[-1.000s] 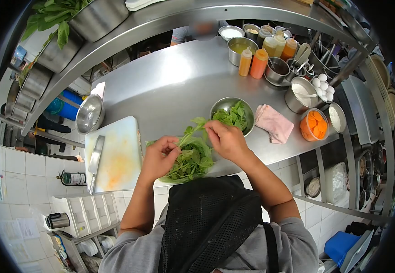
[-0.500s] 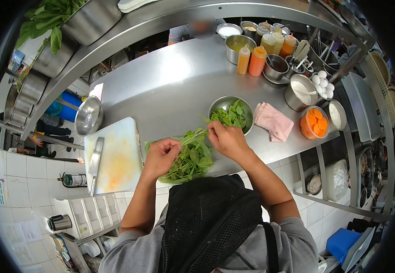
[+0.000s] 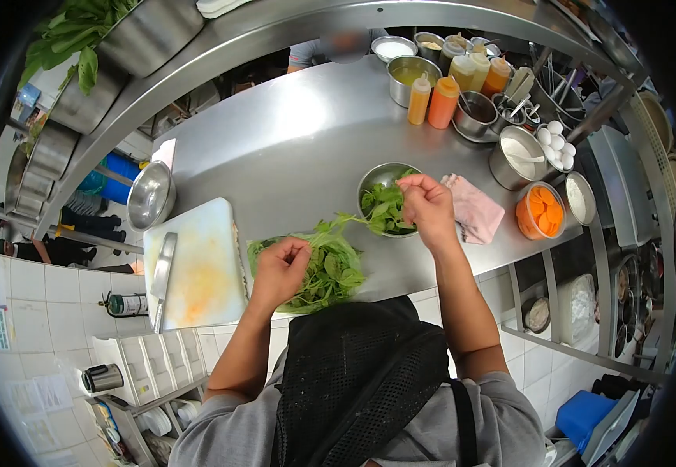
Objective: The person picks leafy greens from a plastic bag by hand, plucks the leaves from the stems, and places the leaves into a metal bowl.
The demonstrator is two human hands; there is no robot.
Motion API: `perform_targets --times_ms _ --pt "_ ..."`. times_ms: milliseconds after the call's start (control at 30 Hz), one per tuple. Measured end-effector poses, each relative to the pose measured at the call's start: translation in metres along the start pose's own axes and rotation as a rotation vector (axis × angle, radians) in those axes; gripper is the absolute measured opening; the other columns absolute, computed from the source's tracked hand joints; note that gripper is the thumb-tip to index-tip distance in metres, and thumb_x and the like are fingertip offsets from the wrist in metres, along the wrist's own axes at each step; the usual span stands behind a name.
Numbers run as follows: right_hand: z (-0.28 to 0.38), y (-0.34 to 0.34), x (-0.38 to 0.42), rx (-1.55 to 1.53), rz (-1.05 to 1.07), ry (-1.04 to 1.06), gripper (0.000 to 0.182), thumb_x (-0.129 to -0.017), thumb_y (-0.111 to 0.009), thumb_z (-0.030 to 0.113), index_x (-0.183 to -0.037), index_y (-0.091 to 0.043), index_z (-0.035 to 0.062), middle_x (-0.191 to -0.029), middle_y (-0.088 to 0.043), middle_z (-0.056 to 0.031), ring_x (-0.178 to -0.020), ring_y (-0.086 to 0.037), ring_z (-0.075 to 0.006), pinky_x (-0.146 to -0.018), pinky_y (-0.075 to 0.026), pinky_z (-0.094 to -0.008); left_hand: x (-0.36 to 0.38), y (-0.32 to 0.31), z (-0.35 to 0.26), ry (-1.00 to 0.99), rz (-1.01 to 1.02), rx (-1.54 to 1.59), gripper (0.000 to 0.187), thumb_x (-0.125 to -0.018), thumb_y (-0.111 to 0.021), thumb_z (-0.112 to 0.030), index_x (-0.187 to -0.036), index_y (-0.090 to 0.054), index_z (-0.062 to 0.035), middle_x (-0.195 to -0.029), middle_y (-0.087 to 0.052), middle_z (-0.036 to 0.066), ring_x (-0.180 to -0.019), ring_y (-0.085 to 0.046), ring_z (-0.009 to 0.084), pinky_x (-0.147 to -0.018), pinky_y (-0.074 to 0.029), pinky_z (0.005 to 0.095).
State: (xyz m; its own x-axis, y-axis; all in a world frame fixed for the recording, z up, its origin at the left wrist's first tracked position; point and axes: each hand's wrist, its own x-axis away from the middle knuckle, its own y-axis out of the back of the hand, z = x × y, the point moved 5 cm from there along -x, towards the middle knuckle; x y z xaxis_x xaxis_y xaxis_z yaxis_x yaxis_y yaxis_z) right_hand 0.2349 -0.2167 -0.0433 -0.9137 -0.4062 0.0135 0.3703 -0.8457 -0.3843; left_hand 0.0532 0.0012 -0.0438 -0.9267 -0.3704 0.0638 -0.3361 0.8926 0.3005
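Well, nearest you, the heap of greens [image 3: 332, 272] lies in what looks like a plastic bag [image 3: 255, 254], close to the front edge of the worktop [image 3: 291, 175]; a forearm dragging on that plastic could pull stems over the edge. To your left, the knife [image 3: 167, 257] lies on the cutting board [image 3: 205, 288], handle toward you, where a wide elbow might nudge it. Your left hand [image 3: 278, 272] is over the heap, fingers pressed together, seemingly pinching a leafy sprig [image 3: 339, 222] that stretches toward the bowl [image 3: 368, 181]. A hard tug there could tear the stem and scatter leaves. Your right hand [image 3: 431, 214] is at the bowl's right side; I cannot tell whether its fingers pinch a leaf or are parted. The bowl looks light, so a knuckle catching its rim might tip it. Beyond the pink cloth [image 3: 480, 212] stand squeeze bottles [image 3: 442, 105], which an over-long reach could topple.
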Motion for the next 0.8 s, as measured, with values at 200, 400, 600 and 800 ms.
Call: perform_targets --times_ms 200,400,600,800 --pt "-0.005 0.020 -0.007 0.363 -0.089 0.064 0.013 -0.088 -0.064 0.007 -0.098 -0.064 0.0001 -0.060 -0.055 0.0040 -0.051 -0.041 -0.0020 -0.046 -0.034 -0.0217 -0.004 0.004 -0.006 -0.011 -0.035 -0.059 0.008 -0.091 -0.061 -0.006 -0.091 -0.063 0.0018 -0.070 -0.060 -0.002 -0.062 -0.050 0.0021 -0.056 -0.041 0.0190" --pt "0.000 -0.047 0.034 0.673 0.297 0.360 0.019 -0.084 -0.069 0.008 -0.102 -0.068 0.0046 -0.067 -0.066 -0.0019 -0.055 -0.054 -0.0088 -0.052 -0.044 -0.0252 -0.003 -0.007 -0.018 -0.131 -0.062 -0.201 0.008 -0.089 -0.063 -0.005 -0.092 -0.066 0.0023 -0.071 -0.062 -0.001 -0.064 -0.053 0.0025 -0.057 -0.044 0.0192" --pt "0.000 -0.079 0.046 0.979 0.394 0.654 0.013 -0.080 -0.069 0.013 -0.093 -0.069 0.0086 -0.071 -0.066 -0.0108 -0.060 -0.064 -0.0282 -0.055 -0.051 -0.0354 0.000 -0.017 -0.050 -0.295 -0.074 -0.386 0.009 -0.081 -0.067 -0.007 -0.088 -0.067 -0.0012 -0.076 -0.066 0.014 -0.063 -0.064 0.0267 -0.060 -0.050 0.0335" --pt "-0.006 -0.080 0.047 0.984 0.375 0.617 0.012 -0.079 -0.066 0.015 -0.090 -0.066 0.0084 -0.066 -0.065 -0.0117 -0.058 -0.063 -0.0318 -0.054 -0.051 -0.0404 0.003 -0.023 -0.052 -0.308 -0.041 -0.385 0.009 -0.081 -0.066 -0.007 -0.087 -0.067 -0.0014 -0.078 -0.066 0.015 -0.068 -0.063 0.0316 -0.063 -0.050 0.0373"
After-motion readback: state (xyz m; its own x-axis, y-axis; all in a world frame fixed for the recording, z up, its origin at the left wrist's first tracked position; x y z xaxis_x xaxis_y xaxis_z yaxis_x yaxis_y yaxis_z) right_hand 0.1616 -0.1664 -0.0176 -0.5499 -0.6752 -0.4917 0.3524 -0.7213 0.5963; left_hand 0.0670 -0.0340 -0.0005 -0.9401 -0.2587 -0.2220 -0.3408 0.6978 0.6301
